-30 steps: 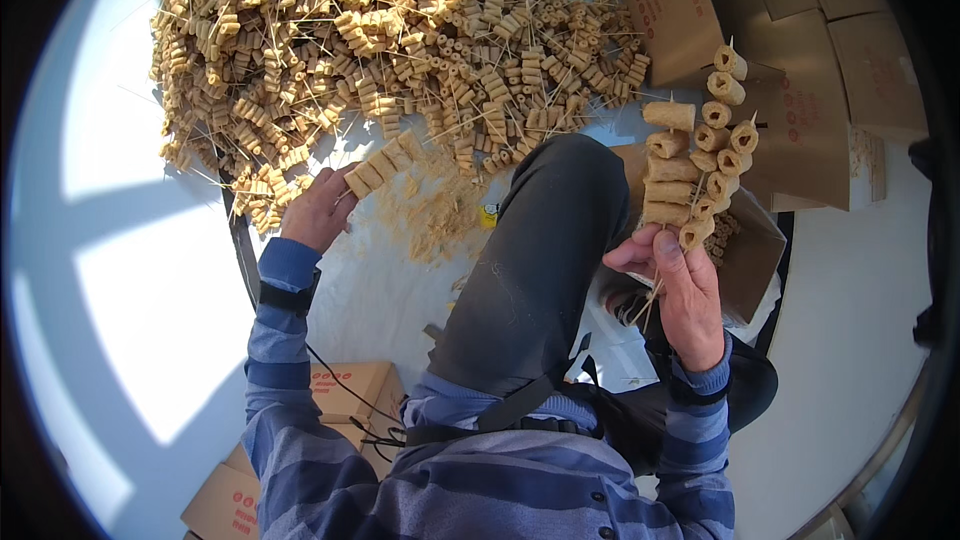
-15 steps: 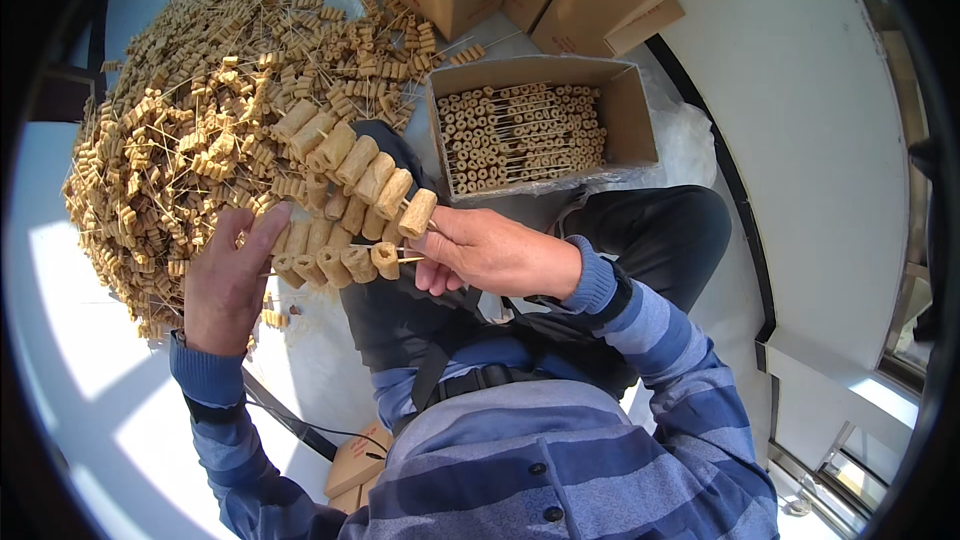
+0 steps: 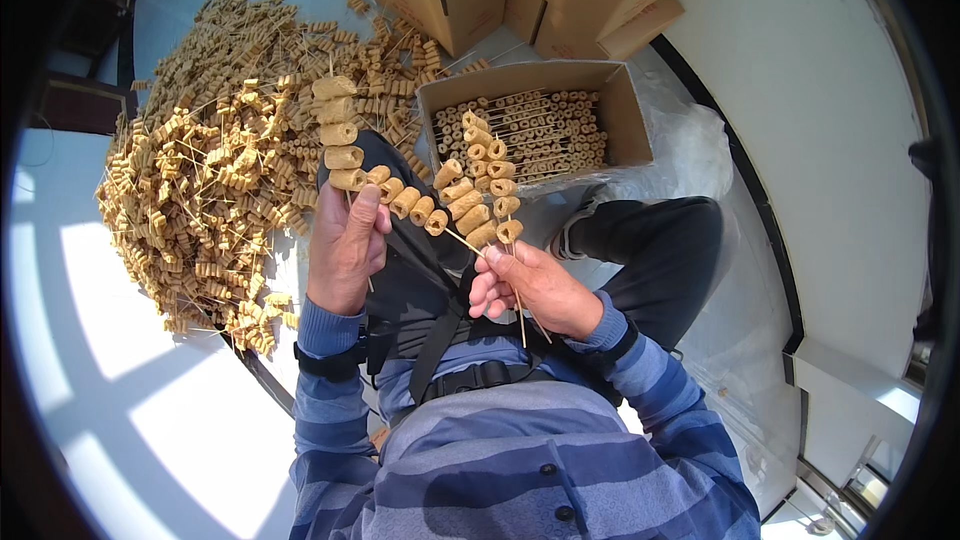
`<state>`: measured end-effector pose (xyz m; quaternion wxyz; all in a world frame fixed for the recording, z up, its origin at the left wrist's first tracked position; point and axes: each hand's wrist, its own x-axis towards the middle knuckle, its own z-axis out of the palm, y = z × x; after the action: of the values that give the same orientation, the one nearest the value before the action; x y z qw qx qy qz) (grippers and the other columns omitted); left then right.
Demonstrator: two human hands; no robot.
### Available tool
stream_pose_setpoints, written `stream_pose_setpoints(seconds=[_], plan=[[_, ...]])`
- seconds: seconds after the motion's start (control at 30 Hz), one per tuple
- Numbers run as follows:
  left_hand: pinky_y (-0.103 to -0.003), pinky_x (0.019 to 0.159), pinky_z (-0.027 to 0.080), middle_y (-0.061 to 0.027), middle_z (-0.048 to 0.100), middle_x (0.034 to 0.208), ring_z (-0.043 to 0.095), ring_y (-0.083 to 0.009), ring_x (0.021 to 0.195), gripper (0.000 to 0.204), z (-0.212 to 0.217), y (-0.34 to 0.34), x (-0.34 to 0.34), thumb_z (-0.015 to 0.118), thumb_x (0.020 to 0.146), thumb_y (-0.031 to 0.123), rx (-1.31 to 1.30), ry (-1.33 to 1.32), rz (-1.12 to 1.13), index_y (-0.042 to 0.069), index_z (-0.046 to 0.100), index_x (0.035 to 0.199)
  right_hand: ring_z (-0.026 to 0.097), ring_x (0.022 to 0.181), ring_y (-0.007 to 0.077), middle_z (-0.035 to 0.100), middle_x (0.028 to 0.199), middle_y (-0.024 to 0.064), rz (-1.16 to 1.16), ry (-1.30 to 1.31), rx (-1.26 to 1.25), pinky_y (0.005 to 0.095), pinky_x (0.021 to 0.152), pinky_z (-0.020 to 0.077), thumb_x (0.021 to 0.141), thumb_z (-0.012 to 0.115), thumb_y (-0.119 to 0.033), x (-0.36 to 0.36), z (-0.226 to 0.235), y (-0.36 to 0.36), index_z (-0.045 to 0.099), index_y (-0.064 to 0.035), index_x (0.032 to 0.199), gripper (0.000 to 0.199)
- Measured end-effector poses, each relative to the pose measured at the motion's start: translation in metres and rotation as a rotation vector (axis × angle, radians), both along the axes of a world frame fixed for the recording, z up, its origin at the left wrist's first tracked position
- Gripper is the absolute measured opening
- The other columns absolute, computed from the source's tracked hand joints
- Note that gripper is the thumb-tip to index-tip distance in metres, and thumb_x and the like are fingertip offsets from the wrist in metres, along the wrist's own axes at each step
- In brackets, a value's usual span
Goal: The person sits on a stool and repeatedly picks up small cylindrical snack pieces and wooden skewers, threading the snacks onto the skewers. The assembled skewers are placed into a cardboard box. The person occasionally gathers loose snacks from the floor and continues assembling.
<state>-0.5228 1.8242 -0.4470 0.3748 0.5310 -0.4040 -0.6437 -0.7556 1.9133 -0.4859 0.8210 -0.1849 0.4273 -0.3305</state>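
My left hand (image 3: 348,245) pinches an upright skewer (image 3: 342,157) threaded with tan, hollow rolled pieces. From its fingertips a second skewer (image 3: 405,202) slants down to the right, its bare stick end meeting the fingers of my right hand (image 3: 540,285). That right hand is closed on the bare sticks of a few more loaded skewers (image 3: 465,203), which fan upward in front of the cardboard box (image 3: 635,115). Inside the box lie rows of packed skewers (image 3: 560,135), partly hidden behind the held ones. Both hands are above my lap.
A large heap of loose skewers (image 3: 210,150) spreads over the floor on the left. Open cardboard cartons (image 3: 480,15) stand at the back. Clear plastic film (image 3: 690,150) bunches beside the box, and my bent knee (image 3: 690,230) is just in front of it.
The bundle held between both hands has been spread apart: some skewers are now upright in the left hand, others fanned in the right. The left hand has moved right, and the right hand slightly right.
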Motion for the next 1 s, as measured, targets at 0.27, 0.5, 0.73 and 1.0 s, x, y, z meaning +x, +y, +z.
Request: stream_pose_setpoints(seconds=[0.27,0.5,0.73,1.0], plan=[[-0.017,0.045,0.029,0.0012,0.051,0.072,0.037,-0.0014,0.053,0.034,0.002,0.016,-0.002,0.048,0.107,0.042,-0.063,-0.219,0.093,0.009,0.049,0.117,0.072,0.096,0.0270,0.068,0.101,0.0165,-0.315,0.006,-0.072,0.0324,0.083,0.0585,0.110,0.039,-0.036,-0.017,-0.010,0.022,0.049,-0.0046,0.110,0.032],[-0.023,0.050,0.036,-0.0020,0.055,0.078,0.040,-0.0058,0.056,0.033,-0.022,0.039,-0.079,0.048,0.106,0.040,0.151,0.389,0.079,0.010,0.052,0.116,0.068,0.109,0.0304,0.067,0.115,0.0219,-0.412,-0.140,-0.055,0.0406,0.093,0.0574,0.110,0.040,-0.036,0.007,-0.021,0.024,0.049,-0.0055,0.111,0.032],[-0.040,0.109,0.038,-0.0085,0.061,0.120,0.055,-0.0215,0.117,0.029,-0.034,0.028,-0.105,0.051,0.100,0.021,0.134,0.586,0.138,0.006,0.053,0.125,0.070,0.091,0.0200,0.066,0.105,0.0150,-0.448,-0.054,-0.073,0.0311,0.077,0.0591,0.110,0.039,-0.036,0.004,-0.018,0.017,0.048,-0.0021,0.113,0.036],[-0.047,0.116,0.033,-0.0123,0.055,0.138,0.050,-0.0269,0.130,0.041,-0.023,0.030,-0.101,0.048,0.099,0.015,0.193,0.557,-0.038,0.002,0.046,0.137,0.057,0.058,0.0109,0.053,0.076,0.0019,-0.387,0.007,-0.103,0.0196,0.045,0.0403,0.110,0.040,-0.037,0.000,-0.006,0.022,0.047,-0.0053,0.106,0.032]])
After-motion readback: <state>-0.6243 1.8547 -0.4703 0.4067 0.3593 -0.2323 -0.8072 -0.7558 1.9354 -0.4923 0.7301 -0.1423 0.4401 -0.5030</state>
